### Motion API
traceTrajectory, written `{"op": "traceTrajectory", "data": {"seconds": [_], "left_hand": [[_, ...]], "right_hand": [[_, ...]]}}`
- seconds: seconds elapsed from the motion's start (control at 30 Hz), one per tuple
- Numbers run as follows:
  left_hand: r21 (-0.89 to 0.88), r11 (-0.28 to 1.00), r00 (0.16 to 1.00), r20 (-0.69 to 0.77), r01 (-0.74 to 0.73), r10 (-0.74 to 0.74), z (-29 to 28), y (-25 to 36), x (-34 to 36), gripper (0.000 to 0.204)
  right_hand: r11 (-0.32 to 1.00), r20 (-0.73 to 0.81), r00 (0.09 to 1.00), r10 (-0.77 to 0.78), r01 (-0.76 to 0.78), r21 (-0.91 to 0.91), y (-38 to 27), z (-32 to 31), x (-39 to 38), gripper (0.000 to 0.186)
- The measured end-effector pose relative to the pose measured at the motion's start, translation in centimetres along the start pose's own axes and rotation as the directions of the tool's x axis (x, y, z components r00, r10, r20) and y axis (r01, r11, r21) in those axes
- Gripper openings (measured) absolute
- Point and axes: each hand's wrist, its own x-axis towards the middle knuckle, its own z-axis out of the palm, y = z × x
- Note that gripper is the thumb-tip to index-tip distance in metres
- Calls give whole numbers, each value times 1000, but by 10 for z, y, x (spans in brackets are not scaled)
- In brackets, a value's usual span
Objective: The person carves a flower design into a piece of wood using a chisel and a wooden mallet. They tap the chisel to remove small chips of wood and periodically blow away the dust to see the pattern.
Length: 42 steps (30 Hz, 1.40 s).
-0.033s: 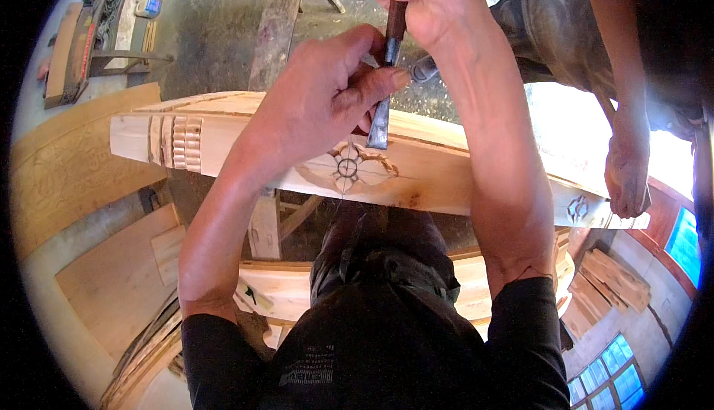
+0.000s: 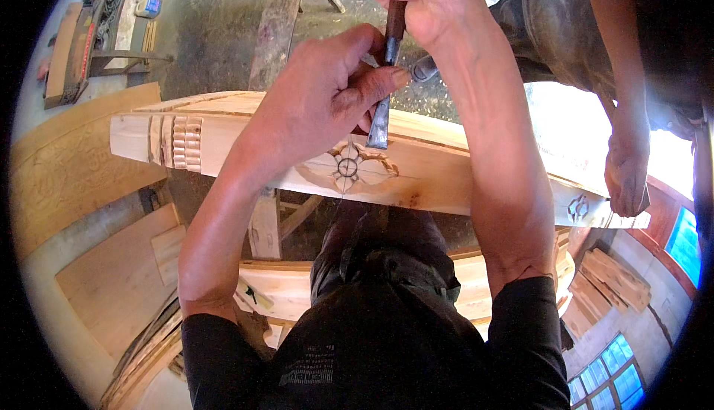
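Chisel (image 2: 390, 51) stands at the upper right of the carved flower (image 2: 347, 168); right hand (image 2: 435, 4) grips its handle (image 2: 396, 20), left hand (image 2: 320, 86) pinches the blade (image 2: 379, 123). Judged stiff, light; hold clear of edge.

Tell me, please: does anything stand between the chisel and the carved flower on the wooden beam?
Nothing visible stands between the chisel and the carved flower. The left hand grips the chisel higher up, leaving its lower edge uncovered. Whether that edge touches the wooden beam, I cannot tell.
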Motion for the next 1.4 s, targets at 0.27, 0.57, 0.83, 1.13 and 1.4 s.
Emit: {"op": "traceTrajectory", "data": {"seconds": [0.27,0.57,0.83,1.13,1.4], "left_hand": [[138,990,998,-49,-42,49,4,-5,4,26],[206,973,993,-43,-102,113,3,-5,4,23],[191,971,987,-39,-145,155,2,-8,2,22],[53,997,998,-11,-59,60,2,0,-1,23],[120,991,998,-27,-50,54,2,-2,1,22]], "right_hand": [[999,16,1000,5,-4,-32,4,1,3,48],[998,33,998,59,-58,-30,11,0,3,47],[992,-12,996,92,-91,90,5,-7,-1,48],[999,-7,999,-33,33,36,-1,-20,0,46],[1000,1,1000,-19,19,20,1,-13,3,47]]}}
